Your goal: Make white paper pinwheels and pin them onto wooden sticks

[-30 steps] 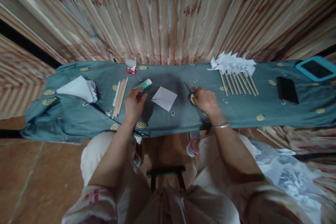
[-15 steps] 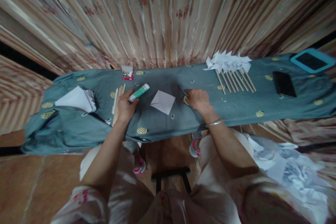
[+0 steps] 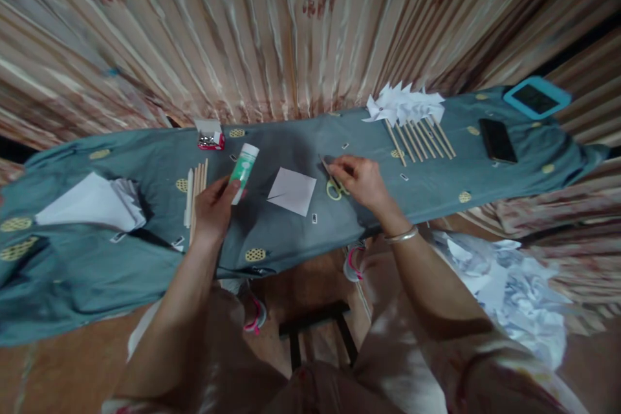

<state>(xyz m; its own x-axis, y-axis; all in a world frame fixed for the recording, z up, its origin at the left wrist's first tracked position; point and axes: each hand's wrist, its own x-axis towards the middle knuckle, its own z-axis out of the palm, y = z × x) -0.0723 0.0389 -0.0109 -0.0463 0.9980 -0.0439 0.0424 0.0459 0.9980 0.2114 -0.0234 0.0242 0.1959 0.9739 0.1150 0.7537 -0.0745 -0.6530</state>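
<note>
The left hand (image 3: 213, 212) grips with its fingers a green-and-white cylindrical tube (image 3: 246, 165). The right hand (image 3: 361, 180) is at yellow-handled scissors (image 3: 332, 180); whether its fingers hold them, I cannot tell.

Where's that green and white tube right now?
In the head view, the green and white tube is left of centre, held in the person's left hand, between the loose sticks and the white paper square.

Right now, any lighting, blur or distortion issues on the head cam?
All head view: dim overall; soft shadow on the teal cloth beside the left hand; print on the green-and-white tube too soft to read; curtain folds fan out toward the edges, probably lens stretch; bracelet glints.
</note>
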